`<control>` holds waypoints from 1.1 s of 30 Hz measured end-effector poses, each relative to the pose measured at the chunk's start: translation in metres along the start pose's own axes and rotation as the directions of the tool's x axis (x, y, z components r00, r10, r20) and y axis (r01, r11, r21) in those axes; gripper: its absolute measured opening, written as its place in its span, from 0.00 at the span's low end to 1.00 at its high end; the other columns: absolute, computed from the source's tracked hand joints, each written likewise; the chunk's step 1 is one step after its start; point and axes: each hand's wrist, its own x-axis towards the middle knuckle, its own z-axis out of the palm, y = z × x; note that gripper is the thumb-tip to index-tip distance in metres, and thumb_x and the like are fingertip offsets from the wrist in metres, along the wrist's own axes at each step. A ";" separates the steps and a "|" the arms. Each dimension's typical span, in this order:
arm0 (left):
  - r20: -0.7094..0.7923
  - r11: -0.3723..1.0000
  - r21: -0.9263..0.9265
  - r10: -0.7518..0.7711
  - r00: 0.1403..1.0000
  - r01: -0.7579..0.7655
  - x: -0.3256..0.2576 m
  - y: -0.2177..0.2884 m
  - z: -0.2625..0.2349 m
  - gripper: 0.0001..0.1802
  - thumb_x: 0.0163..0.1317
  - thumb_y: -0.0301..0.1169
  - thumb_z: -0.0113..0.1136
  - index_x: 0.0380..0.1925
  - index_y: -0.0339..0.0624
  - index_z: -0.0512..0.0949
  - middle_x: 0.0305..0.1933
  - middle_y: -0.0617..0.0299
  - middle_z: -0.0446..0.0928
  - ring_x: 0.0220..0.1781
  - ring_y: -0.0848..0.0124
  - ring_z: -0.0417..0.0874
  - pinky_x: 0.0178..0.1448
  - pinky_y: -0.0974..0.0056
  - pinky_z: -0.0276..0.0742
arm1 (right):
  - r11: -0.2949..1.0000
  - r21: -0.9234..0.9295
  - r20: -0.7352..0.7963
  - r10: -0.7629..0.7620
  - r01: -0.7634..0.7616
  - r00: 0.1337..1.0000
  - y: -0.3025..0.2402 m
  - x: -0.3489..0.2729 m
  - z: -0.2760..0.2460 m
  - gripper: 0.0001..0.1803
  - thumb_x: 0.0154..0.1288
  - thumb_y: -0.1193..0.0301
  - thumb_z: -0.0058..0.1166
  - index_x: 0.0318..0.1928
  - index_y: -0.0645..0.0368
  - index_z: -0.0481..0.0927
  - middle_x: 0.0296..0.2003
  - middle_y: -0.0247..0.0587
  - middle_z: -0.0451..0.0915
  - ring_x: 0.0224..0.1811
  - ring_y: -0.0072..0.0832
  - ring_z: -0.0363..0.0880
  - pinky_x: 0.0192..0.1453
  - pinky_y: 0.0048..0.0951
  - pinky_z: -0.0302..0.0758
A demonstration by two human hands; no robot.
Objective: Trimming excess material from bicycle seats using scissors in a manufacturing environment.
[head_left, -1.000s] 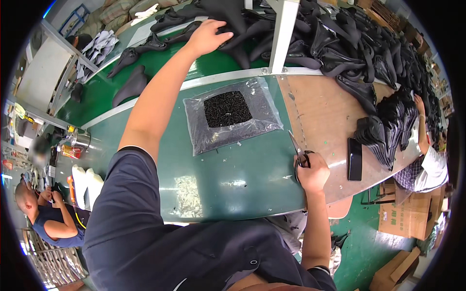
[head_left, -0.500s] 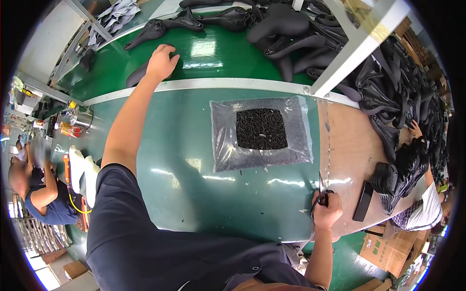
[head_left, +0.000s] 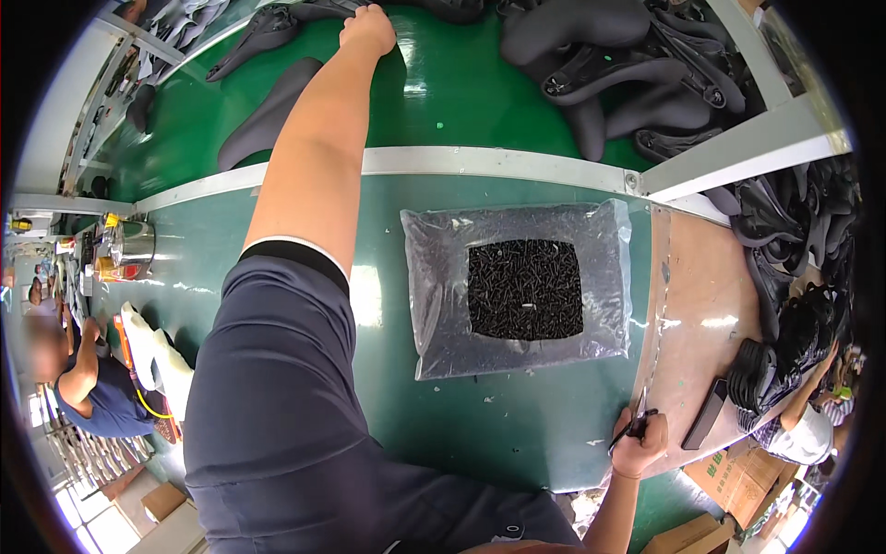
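Note:
My left arm stretches far across to a green surface, where my left hand has its fingers curled beside a row of black bicycle saddles; what they close on, if anything, is hidden. Under that forearm another black saddle lies by itself. My right hand is closed round the dark handles of scissors near the front edge, blades pointing away from me. Between the hands lies a clear plastic bag with a dark block of small black screw-like pieces showing in its middle.
A metal rail divides the bench from the green surface, with a slanting post at right. Saddles are heaped beyond. A black phone lies on brown board. Co-workers stand left and right. Cardboard boxes stand below.
My left hand has left the lone saddle and moved farther away and right, to the saddle row. My right hand still holds the scissors. The whole view has shifted.

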 end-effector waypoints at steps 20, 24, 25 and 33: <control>-0.206 0.864 0.303 0.471 0.858 -0.401 -0.186 0.243 -0.237 0.16 0.65 0.33 0.68 0.47 0.37 0.77 0.46 0.48 0.81 0.45 0.47 0.84 0.49 0.51 0.80 | 0.999 0.046 -0.086 -0.022 0.026 0.996 0.002 -0.013 -0.007 0.13 0.55 0.73 0.74 0.29 0.61 0.79 0.25 0.43 0.77 0.25 0.44 0.76 0.30 0.42 0.74; 0.130 0.739 0.290 0.599 0.790 -0.608 -0.299 0.325 -0.241 0.20 0.55 0.33 0.74 0.43 0.41 0.76 0.42 0.55 0.79 0.38 0.54 0.82 0.42 0.53 0.78 | 0.997 0.003 -0.128 -0.077 0.078 0.989 0.009 -0.014 -0.002 0.13 0.55 0.69 0.75 0.28 0.57 0.80 0.23 0.41 0.77 0.25 0.41 0.77 0.30 0.41 0.75; 0.201 0.727 0.213 0.621 0.758 -0.653 -0.325 0.347 -0.231 0.19 0.55 0.33 0.74 0.43 0.41 0.76 0.40 0.55 0.78 0.36 0.55 0.81 0.40 0.54 0.77 | 0.994 -0.017 -0.113 -0.107 0.106 0.988 0.010 -0.014 -0.005 0.14 0.56 0.67 0.75 0.28 0.57 0.80 0.23 0.41 0.77 0.24 0.41 0.78 0.30 0.40 0.76; 0.319 0.838 -0.255 0.543 0.777 -0.481 -0.476 0.423 -0.117 0.14 0.58 0.30 0.71 0.40 0.42 0.77 0.34 0.59 0.78 0.32 0.57 0.81 0.38 0.55 0.77 | 0.984 0.090 0.011 -0.153 0.152 0.988 -0.018 -0.009 -0.053 0.15 0.55 0.61 0.77 0.33 0.55 0.84 0.26 0.37 0.80 0.26 0.40 0.81 0.30 0.37 0.76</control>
